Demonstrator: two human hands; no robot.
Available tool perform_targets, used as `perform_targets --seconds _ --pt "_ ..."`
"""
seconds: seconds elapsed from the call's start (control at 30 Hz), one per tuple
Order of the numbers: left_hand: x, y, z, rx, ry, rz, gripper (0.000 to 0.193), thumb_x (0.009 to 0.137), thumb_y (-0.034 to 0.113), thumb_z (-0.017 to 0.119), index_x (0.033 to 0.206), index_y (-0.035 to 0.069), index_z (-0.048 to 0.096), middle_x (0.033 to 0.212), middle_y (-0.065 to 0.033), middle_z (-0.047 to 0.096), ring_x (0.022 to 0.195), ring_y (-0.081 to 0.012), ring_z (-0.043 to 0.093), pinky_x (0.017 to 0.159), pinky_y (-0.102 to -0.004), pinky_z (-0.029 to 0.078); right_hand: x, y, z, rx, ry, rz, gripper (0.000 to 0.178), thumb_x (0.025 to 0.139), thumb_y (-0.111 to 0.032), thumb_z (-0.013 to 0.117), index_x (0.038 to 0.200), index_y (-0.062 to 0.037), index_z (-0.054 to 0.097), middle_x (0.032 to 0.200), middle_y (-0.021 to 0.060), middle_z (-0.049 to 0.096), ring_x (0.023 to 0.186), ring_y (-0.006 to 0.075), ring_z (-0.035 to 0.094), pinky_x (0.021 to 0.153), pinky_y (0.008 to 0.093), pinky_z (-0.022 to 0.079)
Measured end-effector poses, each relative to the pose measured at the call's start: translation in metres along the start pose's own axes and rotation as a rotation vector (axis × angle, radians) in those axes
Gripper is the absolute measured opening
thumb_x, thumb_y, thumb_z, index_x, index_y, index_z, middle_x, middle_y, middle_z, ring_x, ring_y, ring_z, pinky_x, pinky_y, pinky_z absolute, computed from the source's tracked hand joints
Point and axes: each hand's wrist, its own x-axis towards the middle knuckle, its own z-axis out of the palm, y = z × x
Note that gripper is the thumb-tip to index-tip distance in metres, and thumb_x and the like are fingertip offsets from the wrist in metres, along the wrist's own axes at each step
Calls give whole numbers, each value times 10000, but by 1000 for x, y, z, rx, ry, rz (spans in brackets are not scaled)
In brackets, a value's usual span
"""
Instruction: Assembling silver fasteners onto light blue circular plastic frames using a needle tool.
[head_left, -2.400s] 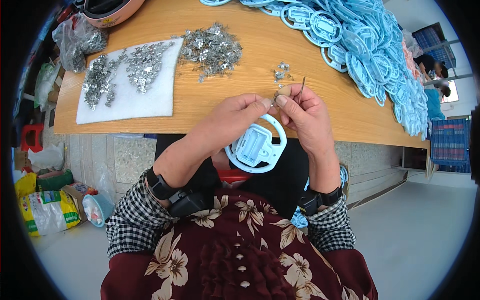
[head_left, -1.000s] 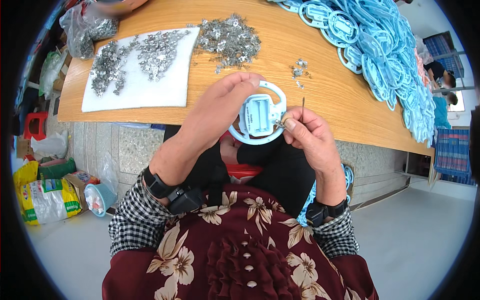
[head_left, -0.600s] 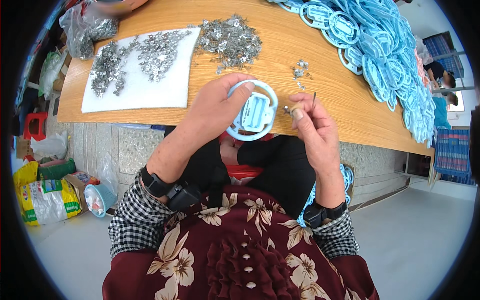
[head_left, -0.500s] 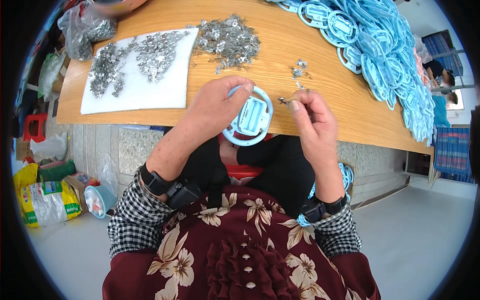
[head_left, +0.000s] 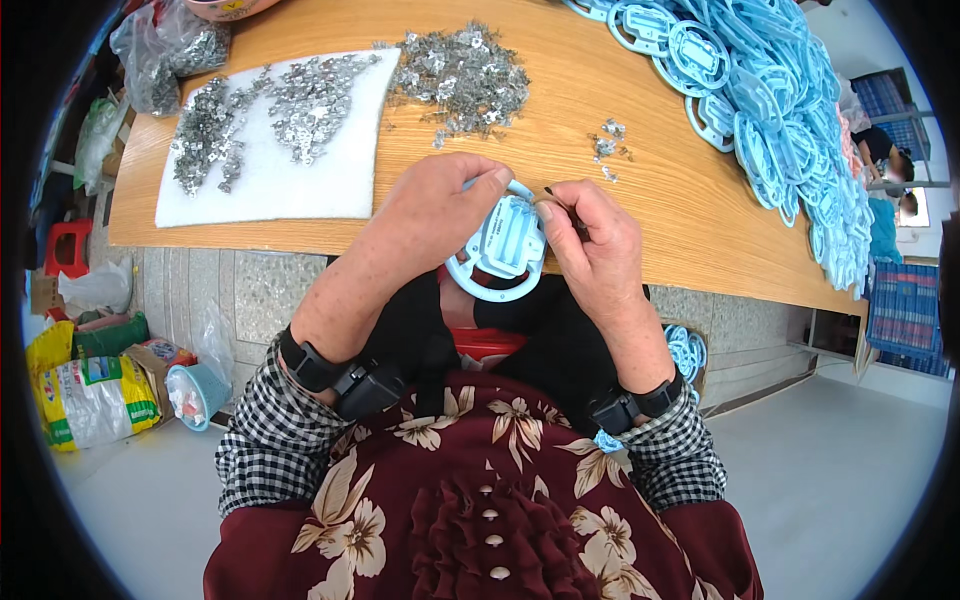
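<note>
Light-blue plastic is the material of the ring-shaped frame [head_left: 510, 240], which is found to the right of the white pad [head_left: 345, 185] and nearer to the person's body than it, over the near edge of the bench [head_left: 560, 125]. The left hand [head_left: 440, 205] grasps this frame by its upper rim, with the thumb laid on top. The right hand [head_left: 597, 240], farther to the right from the pad, is pinched around a thin dark thing [head_left: 549, 191] close to the frame's right side; I cannot tell if its fingertips touch the plastic, or if they also keep a small metal piece. In my judgement the frame is light and rather stiff, a little slippery because of its smooth surface, and the slim ring could bend if one squeezes it strongly. It is better to take it by the outer rim, so that the raised middle box stays free. A heap of silver metal pieces [head_left: 465, 80] lies just right of the pad; they look thin and easily tangled, so one should pick them singly by the edge. Well apart, far to the pad's right, rises a pile of similar blue frames [head_left: 785, 120].
</note>
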Motion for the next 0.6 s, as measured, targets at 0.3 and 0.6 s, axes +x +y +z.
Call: perform_targets --seconds 0.3,0.6 --pt "0 8 -3 -48 -54 -93 376 1012 320 543 1169 10 687 783 -24 674 639 -90 638 503 -255 515 0 -1 -1 -151 -28 -84 97 856 -81 704 936 -65 652 801 119 645 745 324 648 647 401 511" --pt "-2 11 -8 -45 -121 -110 430 957 328 599 1231 0 650 913 -66 715 753 -111 686 565 -256 543 5 -17 -4 -158 -149 70 105 896 -129 684 961 -59 640 807 123 650 733 325 645 634 403 504"
